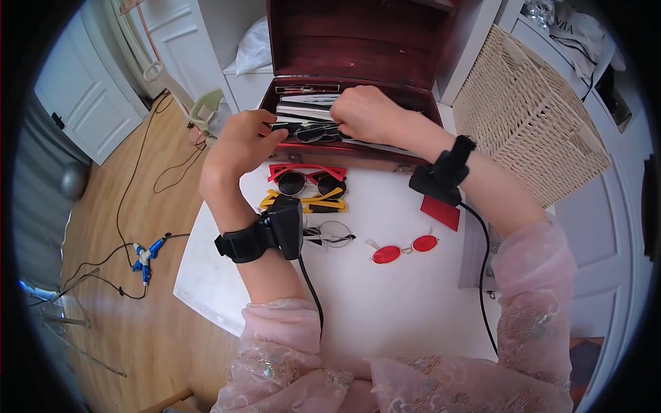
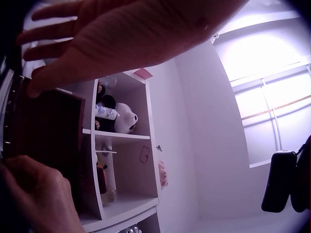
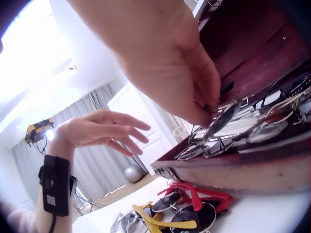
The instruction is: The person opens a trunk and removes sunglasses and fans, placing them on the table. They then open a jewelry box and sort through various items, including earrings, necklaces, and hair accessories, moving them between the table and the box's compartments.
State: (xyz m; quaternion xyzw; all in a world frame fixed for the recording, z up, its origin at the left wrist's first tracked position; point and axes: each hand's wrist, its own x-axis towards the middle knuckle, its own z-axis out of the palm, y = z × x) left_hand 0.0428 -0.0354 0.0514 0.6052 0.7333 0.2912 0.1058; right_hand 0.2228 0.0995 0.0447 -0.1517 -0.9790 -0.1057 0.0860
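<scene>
Dark round-lensed glasses (image 1: 318,133) (image 3: 221,121) are at the front of the open dark red box (image 1: 379,162), pinched by my right hand (image 1: 375,117) (image 3: 170,63) at one end. My left hand (image 1: 241,141) (image 2: 121,36) (image 3: 104,130) is at the box's left front corner, fingers spread and relaxed, holding nothing that shows. Several more glasses and pale flat items (image 1: 303,110) lie inside the box. In the left wrist view, my right hand is low at the left beside the dark box lid (image 2: 48,131).
On the white table (image 1: 372,310) before the box lie red-framed sunglasses (image 1: 292,182), yellow-framed ones (image 1: 323,204), clear round glasses (image 1: 336,234) and red-lensed glasses (image 1: 387,255). A red flat piece (image 1: 441,212) and a wicker basket (image 1: 530,110) are on the right.
</scene>
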